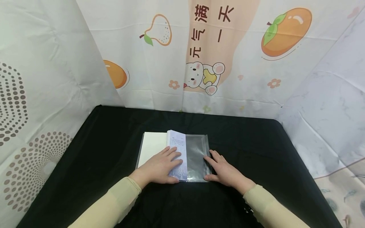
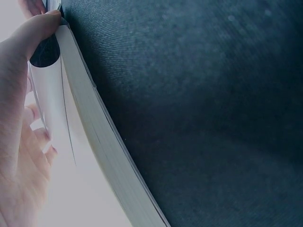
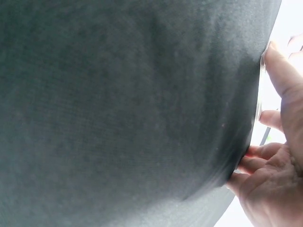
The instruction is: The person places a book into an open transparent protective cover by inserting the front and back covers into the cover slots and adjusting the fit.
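Observation:
A book (image 1: 154, 144) lies open on the black cloth, its left side showing a blank cream page. Across its middle lies a pale lavender printed flap (image 1: 178, 139), and a clear plastic cover (image 1: 196, 153) spreads out to the right. My left hand (image 1: 161, 166) rests on the flap and page with fingers extended and spread. In the left wrist view its thumb touches the lower edge near the thick page block (image 2: 94, 137). My right hand (image 1: 225, 172) touches the right edge of the plastic cover with spread fingers; the right wrist view shows fingertips (image 3: 236, 182) against the cloth.
Black cloth (image 1: 114, 139) covers the table around the book. Printed white curtains (image 1: 159, 72) hang behind the table's back edge, with more light fabric on the left (image 1: 57, 95) and right (image 1: 322, 104) sides.

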The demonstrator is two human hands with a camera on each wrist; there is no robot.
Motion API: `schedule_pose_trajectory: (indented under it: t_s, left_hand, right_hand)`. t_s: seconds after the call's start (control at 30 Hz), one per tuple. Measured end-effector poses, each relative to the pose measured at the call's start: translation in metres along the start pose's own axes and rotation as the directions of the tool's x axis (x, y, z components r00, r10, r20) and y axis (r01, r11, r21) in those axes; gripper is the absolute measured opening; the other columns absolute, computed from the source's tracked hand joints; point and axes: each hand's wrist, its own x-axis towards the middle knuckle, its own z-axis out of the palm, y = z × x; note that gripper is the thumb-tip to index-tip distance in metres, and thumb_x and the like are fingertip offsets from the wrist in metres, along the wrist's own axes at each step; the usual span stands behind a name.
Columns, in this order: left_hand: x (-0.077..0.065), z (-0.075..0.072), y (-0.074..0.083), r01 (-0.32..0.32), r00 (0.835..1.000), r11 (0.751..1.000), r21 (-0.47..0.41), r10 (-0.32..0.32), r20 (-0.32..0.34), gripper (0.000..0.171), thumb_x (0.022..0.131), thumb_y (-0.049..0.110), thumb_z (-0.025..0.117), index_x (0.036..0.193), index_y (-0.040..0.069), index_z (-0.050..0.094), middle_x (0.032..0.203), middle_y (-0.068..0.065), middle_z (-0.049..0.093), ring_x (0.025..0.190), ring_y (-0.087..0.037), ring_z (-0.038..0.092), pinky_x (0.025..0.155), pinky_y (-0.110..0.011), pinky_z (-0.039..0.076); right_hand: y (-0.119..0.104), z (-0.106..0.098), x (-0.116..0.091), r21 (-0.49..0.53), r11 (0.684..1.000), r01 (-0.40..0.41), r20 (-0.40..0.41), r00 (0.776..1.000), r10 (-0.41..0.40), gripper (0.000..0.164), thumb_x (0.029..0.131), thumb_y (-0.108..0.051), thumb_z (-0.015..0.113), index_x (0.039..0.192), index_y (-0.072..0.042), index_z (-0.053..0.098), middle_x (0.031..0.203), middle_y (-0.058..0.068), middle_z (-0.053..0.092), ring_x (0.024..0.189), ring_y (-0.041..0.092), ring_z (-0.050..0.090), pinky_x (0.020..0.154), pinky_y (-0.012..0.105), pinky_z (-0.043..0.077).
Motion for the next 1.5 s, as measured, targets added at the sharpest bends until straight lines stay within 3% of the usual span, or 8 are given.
schedule_pose_trajectory:
  t_s: [1.5]
  left_hand:
    - [-0.0046, -0.0087, -0.0032, -0.04, 0.999, 0.999, -0.008, 0.04, 0.02, 0.067, 0.085, 0.063, 0.055, 0.136, 0.02, 0.052, 0.147, -0.007, 0.041, 0.141, -0.031, 0.022, 0.116, -0.047, 0.017]
  right_hand:
    - [-0.0032, -0.0031, -0.0009, 0.008, 1.0, 0.016, 0.019, 1.0, -0.016, 0.078, 0.088, -0.049, 0.064, 0.146, -0.005, 0.036, 0.154, 0.028, 0.019, 0.14, 0.042, 0.015, 0.111, 0.059, 0.025]
